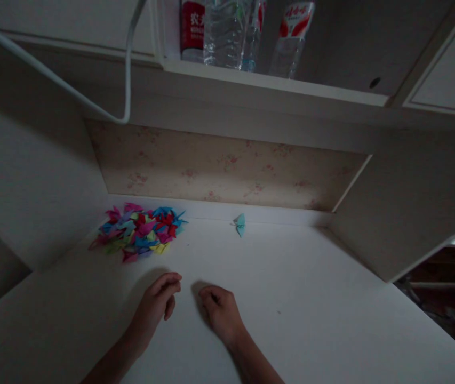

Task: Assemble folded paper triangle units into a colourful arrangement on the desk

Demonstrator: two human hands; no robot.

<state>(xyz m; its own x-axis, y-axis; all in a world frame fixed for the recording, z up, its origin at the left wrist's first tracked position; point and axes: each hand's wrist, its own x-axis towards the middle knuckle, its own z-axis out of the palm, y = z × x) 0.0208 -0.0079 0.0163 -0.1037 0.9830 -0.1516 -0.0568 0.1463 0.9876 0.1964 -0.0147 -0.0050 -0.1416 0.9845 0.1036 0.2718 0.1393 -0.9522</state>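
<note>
My left hand (158, 298) is at the middle front of the white desk, fingers loosely bent and the thumb apart from them. Nothing shows in its grasp. To its right, my right hand (220, 312) rests with the fingers curled in towards the palm, and no object shows in it. A gap of bare desk lies between the two hands. Beyond my left hand is a heap of colourful folded paper cranes (145, 229), in pink, red, blue, green, yellow and purple. A single pale teal folded paper piece (240, 225) stands apart, near the back ledge.
Side panels enclose the white desk (291, 277) left and right, with flowered wallpaper (227, 165) behind. Overhead, a shelf (275, 85) holds clear plastic bottles (227, 32) and a red-labelled one (192, 32). A white cable (91, 109) hangs down at upper left.
</note>
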